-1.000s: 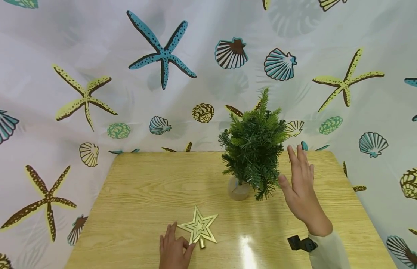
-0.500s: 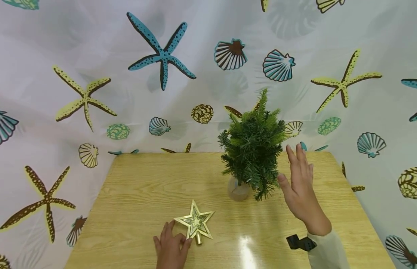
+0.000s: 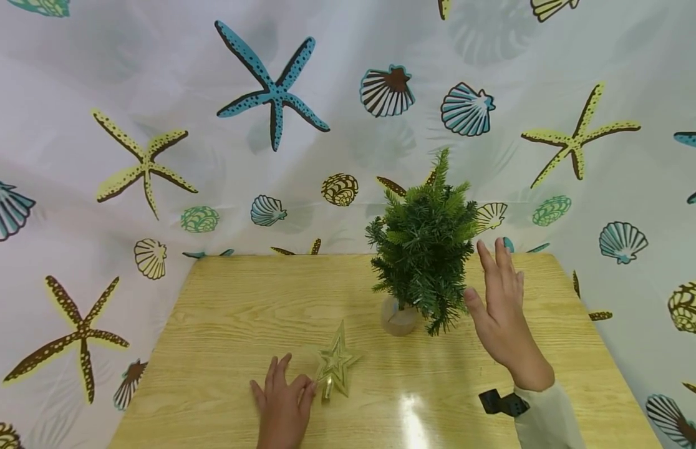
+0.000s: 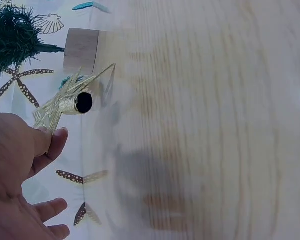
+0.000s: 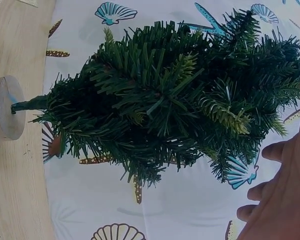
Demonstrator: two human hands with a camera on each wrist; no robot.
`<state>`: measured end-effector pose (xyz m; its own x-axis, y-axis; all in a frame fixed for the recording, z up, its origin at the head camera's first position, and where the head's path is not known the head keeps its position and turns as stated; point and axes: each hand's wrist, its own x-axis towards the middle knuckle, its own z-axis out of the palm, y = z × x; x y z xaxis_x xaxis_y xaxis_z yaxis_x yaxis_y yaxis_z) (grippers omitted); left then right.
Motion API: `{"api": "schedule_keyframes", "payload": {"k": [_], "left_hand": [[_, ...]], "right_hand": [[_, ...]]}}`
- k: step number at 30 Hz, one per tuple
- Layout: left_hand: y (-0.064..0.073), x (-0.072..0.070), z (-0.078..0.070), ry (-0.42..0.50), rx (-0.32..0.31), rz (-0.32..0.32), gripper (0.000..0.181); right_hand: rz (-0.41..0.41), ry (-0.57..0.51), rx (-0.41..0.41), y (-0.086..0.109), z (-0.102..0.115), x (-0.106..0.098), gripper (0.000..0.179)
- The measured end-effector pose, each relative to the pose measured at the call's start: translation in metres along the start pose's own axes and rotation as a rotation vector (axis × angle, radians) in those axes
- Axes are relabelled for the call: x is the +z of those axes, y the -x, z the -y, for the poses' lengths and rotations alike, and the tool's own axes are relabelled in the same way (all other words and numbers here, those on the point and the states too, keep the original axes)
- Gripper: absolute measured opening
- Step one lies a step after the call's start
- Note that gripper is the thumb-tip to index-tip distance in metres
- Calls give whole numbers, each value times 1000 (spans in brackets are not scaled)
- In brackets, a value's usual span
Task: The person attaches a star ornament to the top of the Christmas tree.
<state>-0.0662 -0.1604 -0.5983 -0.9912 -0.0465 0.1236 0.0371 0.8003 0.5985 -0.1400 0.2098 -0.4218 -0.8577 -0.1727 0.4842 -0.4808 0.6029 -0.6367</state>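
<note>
My left hand (image 3: pixel 283 402) pinches one point of a gold star tree topper (image 3: pixel 335 362) between thumb and forefinger, its other fingers spread. In the left wrist view the star topper (image 4: pixel 72 104) is seen nearly edge-on, its hollow tube facing the camera and its shadow falling on the table. A small artificial Christmas tree (image 3: pixel 423 243) stands upright on a round wooden base (image 3: pixel 397 318), behind and right of the star. Beside the tree's right side is my right hand (image 3: pixel 501 312), fingers straight and holding nothing. The right wrist view shows its fingers close to the upper branches (image 5: pixel 260 75).
The light wooden table (image 3: pixel 241 299) has its back edge against a white curtain (image 3: pixel 337 143) printed with starfish and shells. The curtain also hangs along the left and right sides. A black device (image 3: pixel 502 404) is strapped at the right wrist.
The left hand has drawn slightly left with the star, which has turned from face-up flat to tilted and more edge-on. The right hand and the tree have hardly moved.
</note>
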Motion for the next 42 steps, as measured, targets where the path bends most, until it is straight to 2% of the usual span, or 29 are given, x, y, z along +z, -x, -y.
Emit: {"api": "schedule_keyframes", "payload": {"k": [7, 15, 24, 32, 38, 42], "left_hand": [[-7, -5, -7, -6, 81, -92, 15], [-22, -22, -26, 54, 174, -251, 17], [-41, -39, -40, 91, 266, -362, 14], [-55, -58, -54, 131, 306, -343, 12], [-65, -68, -65, 125, 346, -408, 13], [-73, -77, -76, 184, 358, -411, 13]], "right_hand": [[-7, 0, -2, -2, 1, -2, 66], [-19, -17, -5, -4, 4, -3, 65], [-27, -14, -19, -8, 5, -6, 65], [-36, -10, -28, -12, 7, -8, 66], [-40, -14, -41, -16, 9, -9, 67], [-50, -4, -64, -21, 11, -11, 68]]}}
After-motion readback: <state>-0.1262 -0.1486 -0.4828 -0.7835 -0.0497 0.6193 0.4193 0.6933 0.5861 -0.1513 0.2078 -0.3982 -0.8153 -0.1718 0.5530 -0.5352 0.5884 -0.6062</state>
